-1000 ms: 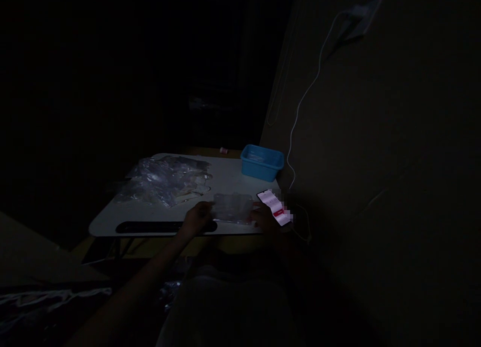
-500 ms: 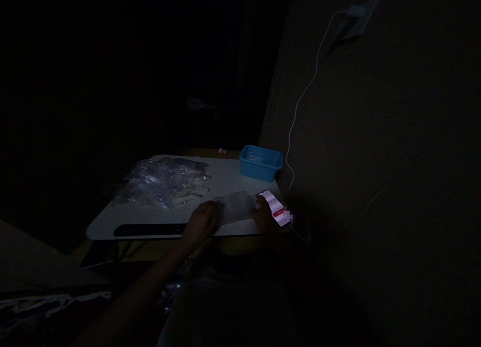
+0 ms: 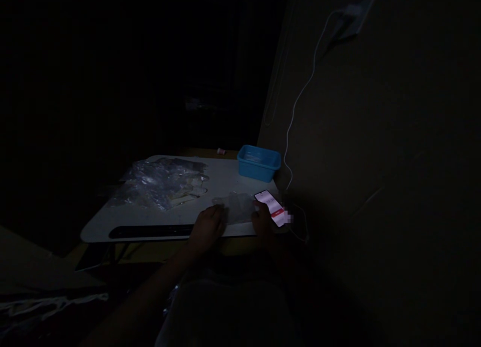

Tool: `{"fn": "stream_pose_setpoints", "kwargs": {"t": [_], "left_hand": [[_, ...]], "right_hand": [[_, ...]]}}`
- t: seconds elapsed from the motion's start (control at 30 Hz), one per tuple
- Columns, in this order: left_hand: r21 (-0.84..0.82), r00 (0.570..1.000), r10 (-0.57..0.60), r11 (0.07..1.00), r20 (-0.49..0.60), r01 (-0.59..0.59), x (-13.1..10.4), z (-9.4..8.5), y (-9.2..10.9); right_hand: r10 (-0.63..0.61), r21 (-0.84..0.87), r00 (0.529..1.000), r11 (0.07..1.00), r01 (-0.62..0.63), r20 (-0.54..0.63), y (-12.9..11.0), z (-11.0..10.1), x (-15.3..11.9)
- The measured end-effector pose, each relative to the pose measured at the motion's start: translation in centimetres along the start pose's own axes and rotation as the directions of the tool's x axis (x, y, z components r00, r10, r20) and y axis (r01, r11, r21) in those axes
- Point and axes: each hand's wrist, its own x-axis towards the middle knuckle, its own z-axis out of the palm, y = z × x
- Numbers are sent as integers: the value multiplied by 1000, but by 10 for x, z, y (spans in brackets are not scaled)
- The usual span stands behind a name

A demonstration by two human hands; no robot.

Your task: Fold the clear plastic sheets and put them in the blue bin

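A clear plastic sheet or bag (image 3: 238, 209) lies on the white table between my two hands. My left hand (image 3: 208, 225) is closed at its left edge, fingers bent together on the plastic. At its right edge my right hand (image 3: 262, 219) is also closed on the plastic, with the thumb side toward the sheet. Just beyond my right hand lies a lit phone (image 3: 276, 206), its lower left side next to my fingers. The scene is very dark, so the fingertips are hard to make out.
A crumpled heap of clear plastic (image 3: 161, 184) covers the left of the white table (image 3: 101, 224). The blue basket (image 3: 259, 164) stands at the back right. A small cup (image 3: 221, 151) lies behind the table. One white cable (image 3: 293, 111) runs down the wall.
My left hand has shifted slightly right and nearer to me. My right hand has drawn in a little, fingers more bent, uncovering more of the phone. The plastic between them looks more gathered.
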Motion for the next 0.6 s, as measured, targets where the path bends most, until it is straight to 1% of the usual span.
{"fn": "stream_pose_setpoints", "kwargs": {"t": [0.2,0.4,0.5,0.6], "left_hand": [[13,998,-12,1000,57,12,-2,4,6],[-27,999,-19,999,44,20,5,14,5],[-42,999,-13,999,43,14,9,19,3],[-13,998,-8,1000,62,9,9,22,2]], "right_hand": [[50,-43,998,998,-48,27,-6,-3,0],[-10,-24,998,1000,12,62,-6,-3,0],[11,-42,999,999,-9,42,-6,-3,-1],[45,-32,999,999,-44,7,-6,-2,-2]]}}
